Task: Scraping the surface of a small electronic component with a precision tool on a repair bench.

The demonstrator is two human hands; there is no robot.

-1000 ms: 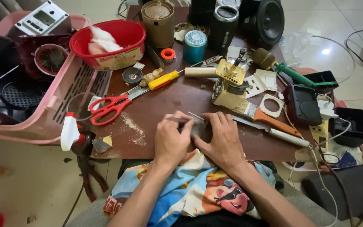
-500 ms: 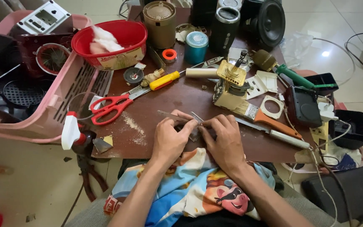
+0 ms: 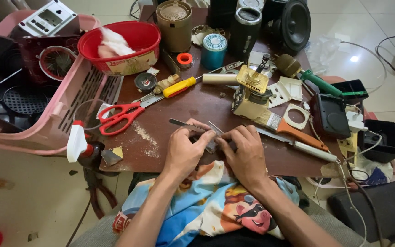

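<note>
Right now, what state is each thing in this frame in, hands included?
Left hand: fingers pinched on a small grey metal part.
Right hand: fingers pressed on the same part.
Thin metal tweezers: flat on the brown wooden table, tip under the left fingers.
Red-handled scissors: lying slightly open.
Red plastic bowl: upright, holding white wadding.
Yellow-handled screwdriver: lying flat, untouched.

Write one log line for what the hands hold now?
left hand: pinching small metal part | right hand: pinching same part | table: red scissors nearby
</note>
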